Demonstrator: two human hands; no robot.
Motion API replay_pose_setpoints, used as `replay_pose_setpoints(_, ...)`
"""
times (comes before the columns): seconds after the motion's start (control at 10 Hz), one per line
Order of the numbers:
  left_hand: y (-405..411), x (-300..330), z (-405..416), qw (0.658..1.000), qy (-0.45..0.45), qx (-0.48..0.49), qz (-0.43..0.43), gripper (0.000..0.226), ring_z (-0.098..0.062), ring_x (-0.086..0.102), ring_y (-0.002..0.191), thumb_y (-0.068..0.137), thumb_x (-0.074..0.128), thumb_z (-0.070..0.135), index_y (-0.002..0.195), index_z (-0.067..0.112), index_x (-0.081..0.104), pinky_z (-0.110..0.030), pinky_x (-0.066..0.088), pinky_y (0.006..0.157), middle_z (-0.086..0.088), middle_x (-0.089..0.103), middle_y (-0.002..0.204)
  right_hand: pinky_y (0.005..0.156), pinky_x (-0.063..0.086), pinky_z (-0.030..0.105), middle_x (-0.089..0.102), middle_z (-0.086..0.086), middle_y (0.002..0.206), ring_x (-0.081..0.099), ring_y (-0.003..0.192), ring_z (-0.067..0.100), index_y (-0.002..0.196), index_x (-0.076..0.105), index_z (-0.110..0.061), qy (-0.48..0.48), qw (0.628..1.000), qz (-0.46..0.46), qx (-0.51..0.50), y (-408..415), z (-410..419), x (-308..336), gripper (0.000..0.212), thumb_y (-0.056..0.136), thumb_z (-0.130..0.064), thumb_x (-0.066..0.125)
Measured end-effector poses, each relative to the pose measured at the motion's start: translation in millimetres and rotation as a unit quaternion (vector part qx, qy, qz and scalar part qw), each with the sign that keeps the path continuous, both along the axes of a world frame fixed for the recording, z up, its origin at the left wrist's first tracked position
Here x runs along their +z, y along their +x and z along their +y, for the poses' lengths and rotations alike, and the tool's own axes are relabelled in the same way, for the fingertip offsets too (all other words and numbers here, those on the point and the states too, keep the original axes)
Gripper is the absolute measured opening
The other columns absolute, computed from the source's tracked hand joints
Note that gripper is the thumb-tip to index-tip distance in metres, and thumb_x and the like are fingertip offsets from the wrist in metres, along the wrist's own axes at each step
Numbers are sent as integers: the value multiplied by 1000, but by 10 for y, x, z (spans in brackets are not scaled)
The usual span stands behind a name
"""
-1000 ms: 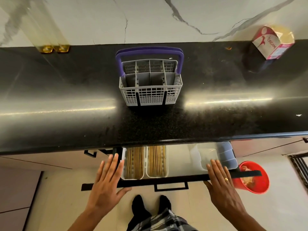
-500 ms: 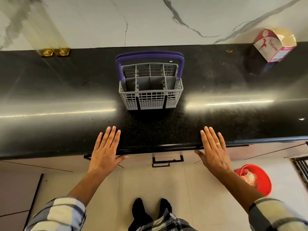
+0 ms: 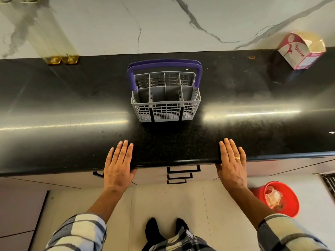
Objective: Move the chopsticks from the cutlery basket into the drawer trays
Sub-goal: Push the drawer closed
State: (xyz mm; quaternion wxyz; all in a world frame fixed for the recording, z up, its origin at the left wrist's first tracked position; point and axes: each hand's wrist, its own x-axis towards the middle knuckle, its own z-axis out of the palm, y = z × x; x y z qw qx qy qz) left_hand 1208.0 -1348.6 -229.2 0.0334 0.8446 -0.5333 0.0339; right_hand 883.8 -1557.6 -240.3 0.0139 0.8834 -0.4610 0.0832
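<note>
a second ago the drawer below the table edge stood pulled out, with wooden chopsticks lying in its two trays; now it is pushed home, and only its black rectangular handle (image 3: pixel 183 169) shows at lower centre, with two more handles stacked under it.

at left of centre, the left hand (image 3: pixel 117 166) lies flat on the front lip of the glossy black speckled stone table (image 3: pixel 63 105), fingers straight and together, gripping nothing; a second ago it hovered at the open drawer front. in the middle of the frame, further back on the table, stands the grey plastic grid cutlery basket with a purple arched handle (image 3: pixel 165 98). its compartments look bare, with no chopsticks visible in them. right of centre, the right hand (image 3: pixel 232 163), a gold ring on one finger, likewise rests flat and open on the table edge, having come up from the drawer front.

the chopsticks themselves are out of sight, by my reading shut away in the drawer trays. with the basket emptied and the drawer closed, the task looks finished.
</note>
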Motion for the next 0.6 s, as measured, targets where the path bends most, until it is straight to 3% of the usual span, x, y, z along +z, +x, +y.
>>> replay_pose_setpoints(0.2,-9,-16,-15,1000,-13,6,7,97,-31,32,145,67,86,27,148,7,36,-50,25,119,-17,38,154,120,14,53,27,16,159,17,150,31,151,31,-5,15,1000,15,-10,33,-6,6,87,77,-9,75)
replay_pose_setpoints(0.3,-10,-7,-18,1000,8,10,2,99,-31,28,147,72,81,45,150,8,33,-49,22,120,-15,33,157,120,15,55,25,16,160,15,150,31,151,29,-5,20,999,26,-14,55,-27,32,89,78,-16,77)
replay_pose_setpoints(0.4,-48,52,-5,1000,27,7,9,104,-29,18,151,76,60,70,153,9,26,-49,16,122,-14,24,161,120,12,55,21,16,161,11,151,31,153,25,-6,23,999,36,1,64,5,84,90,84,-41,71)
replay_pose_setpoints(0.5,-220,223,-36,999,4,-29,30,100,-28,5,153,83,29,79,155,9,19,-51,11,122,-16,12,163,122,6,52,8,14,164,0,153,27,155,16,-7,31,992,57,105,156,205,257,98,88,-74,40)
replay_pose_setpoints(0.6,-390,333,-220,996,-44,-43,57,92,-28,5,153,89,20,74,155,8,17,-51,12,122,-16,11,163,122,3,50,5,13,164,-3,153,25,156,14,-7,28,990,19,138,376,344,357,90,94,-71,28)
